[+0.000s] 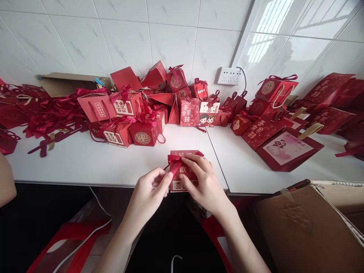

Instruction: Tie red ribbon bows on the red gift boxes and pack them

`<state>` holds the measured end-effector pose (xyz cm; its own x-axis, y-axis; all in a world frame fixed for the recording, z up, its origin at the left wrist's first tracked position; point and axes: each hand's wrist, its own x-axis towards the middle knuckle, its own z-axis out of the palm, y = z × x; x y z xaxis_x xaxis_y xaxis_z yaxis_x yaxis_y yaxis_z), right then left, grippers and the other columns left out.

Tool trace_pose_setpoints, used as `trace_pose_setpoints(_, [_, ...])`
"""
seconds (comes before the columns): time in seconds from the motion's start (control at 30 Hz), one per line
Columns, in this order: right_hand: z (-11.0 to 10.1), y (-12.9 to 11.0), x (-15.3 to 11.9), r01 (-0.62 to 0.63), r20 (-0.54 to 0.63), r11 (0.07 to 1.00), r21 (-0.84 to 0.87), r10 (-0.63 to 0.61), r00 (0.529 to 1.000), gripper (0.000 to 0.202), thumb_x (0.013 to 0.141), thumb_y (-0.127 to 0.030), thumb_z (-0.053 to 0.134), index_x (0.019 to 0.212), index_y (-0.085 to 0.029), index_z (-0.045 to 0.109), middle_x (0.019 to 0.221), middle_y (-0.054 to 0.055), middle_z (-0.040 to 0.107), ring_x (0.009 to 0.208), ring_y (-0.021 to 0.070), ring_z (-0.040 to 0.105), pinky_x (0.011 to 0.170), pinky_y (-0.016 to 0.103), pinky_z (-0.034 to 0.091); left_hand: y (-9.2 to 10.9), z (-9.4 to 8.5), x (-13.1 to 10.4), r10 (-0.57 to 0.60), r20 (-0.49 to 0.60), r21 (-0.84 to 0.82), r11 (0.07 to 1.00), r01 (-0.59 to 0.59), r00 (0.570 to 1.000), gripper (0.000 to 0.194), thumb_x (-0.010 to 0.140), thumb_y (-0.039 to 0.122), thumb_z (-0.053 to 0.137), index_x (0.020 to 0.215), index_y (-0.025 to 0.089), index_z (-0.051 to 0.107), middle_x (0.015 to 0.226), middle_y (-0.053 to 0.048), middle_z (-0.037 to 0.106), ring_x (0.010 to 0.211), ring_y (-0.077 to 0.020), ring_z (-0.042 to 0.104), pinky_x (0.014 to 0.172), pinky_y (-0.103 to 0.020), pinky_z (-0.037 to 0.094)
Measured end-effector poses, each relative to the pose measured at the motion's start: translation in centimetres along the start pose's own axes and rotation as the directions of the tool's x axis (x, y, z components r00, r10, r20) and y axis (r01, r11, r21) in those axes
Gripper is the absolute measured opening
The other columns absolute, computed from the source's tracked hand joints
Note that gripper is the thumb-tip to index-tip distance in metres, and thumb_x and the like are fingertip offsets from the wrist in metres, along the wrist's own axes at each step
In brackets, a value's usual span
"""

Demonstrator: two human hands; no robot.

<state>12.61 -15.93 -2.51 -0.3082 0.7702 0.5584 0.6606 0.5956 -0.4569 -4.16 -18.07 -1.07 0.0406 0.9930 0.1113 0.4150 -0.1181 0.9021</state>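
At the far left edge of the white tabletop (85, 163), a tangled heap of dark red satin ribbons (42, 113) is spread beside a flat brown cardboard piece (65, 83) that is leaned against the white tiled wall (170, 30). Just right of these, a cluster of small red paper gift boxes with gold characters (127, 121) is stacked toward the wall. Near the front edge of the table, between the two hands, a small red rectangular paper box with gold lettering (184, 172) is laid flat, and a red ribbon (176, 165) is crossed over its top. The ribbon's end is pinched between thumb and fingers of the left hand (149, 193), which is held just off the box's left side. The box's lid is pressed by the curled fingers of the right hand (201, 182), whose fingertips are set on the ribbon. Further right, a white wall socket (229, 76) is mounted above more red boxes, and flat red paper gift bags with rope handles (284, 148) are laid on the table. At the lower right, an open brown cardboard carton (307, 227) is seen below the table edge.
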Motion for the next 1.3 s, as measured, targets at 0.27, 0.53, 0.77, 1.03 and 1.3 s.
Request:
trace_pose_setpoints(0.27, [-0.2, -0.1, -0.4, 0.032, -0.025, 0.999, 0.024, -0.031, 0.999, 0.03, 0.091, -0.029, 0.049, 0.12, -0.021, 0.052, 0.12, 0.012, 0.054, 0.113, 0.0247, 0.05, 0.095, 0.045, 0.042, -1.2, 0.8, -1.2, 0.535, -0.115, 0.424, 0.788, -0.445, 0.837, 0.008, 0.088, 0.023, 0.051, 0.093, 0.021, 0.058, 0.076, 0.001, 0.066, 0.067, -0.0114, 0.063, 0.067, -0.022, 0.05])
trace_pose_setpoints(0.53, [0.2, 0.3, -0.5, 0.122, -0.177, 0.992, -0.037, -0.126, 0.976, 0.015, 0.087, -0.032, 0.058, 0.096, -0.02, 0.058, 0.105, 0.01, 0.057, 0.106, 0.0234, 0.054, 0.09, 0.041, 0.044, -1.5, 0.5, -1.1, 0.714, -0.051, 0.455, 0.639, -0.621, 0.698, 0.02, 0.086, 0.006, 0.052, 0.1, 0.019, 0.057, 0.08, -0.001, 0.059, 0.075, -0.0107, 0.058, 0.07, -0.022, 0.049])
trace_pose_setpoints(0.77, [-0.1, -0.3, -0.4, 0.165, -0.152, 0.982, -0.088, -0.177, 0.972, 0.012, 0.089, -0.018, 0.052, 0.1, -0.019, 0.058, 0.102, 0.009, 0.058, 0.1, 0.0204, 0.054, 0.09, 0.04, 0.041, -1.9, 1.2, -1.9, 0.709, -0.084, 0.424, 0.661, -0.619, 0.7, 0.023, 0.082, 0.006, 0.056, 0.102, 0.016, 0.058, 0.096, -0.006, 0.055, 0.084, -0.0113, 0.058, 0.078, -0.023, 0.05])
trace_pose_setpoints(1.03, [-0.1, -0.3, -0.8, 0.205, -0.159, 0.969, -0.14, -0.226, 0.961, 0.009, 0.089, -0.019, 0.054, 0.093, -0.019, 0.062, 0.095, 0.006, 0.061, 0.1, 0.019, 0.057, 0.103, 0.047, 0.029, -2.5, 0.2, -2.5, 0.616, -0.113, 0.318, 0.766, -0.558, 0.78, 0.012, 0.084, 0.007, 0.05, 0.078, 0.017, 0.055, 0.069, 0.0, 0.05, 0.065, -0.0102, 0.05, 0.061, -0.023, 0.043])
trace_pose_setpoints(1.3, [1.4, -1.6, -1.8, 0.289, -0.25, 0.936, -0.2, -0.334, 0.909, 0.011, 0.085, -0.014, 0.059, 0.09, -0.021, 0.064, 0.086, 0.001, 0.065, 0.092, 0.0148, 0.061, 0.11, 0.045, 0.022, 0.1, -0.3, 1.6, 0.529, -0.185, 0.269, 0.838, -0.475, 0.828, 0.011, 0.087, 0.017, 0.048, 0.081, 0.018, 0.057, 0.08, -0.001, 0.055, 0.082, -0.0135, 0.055, 0.077, -0.025, 0.045])
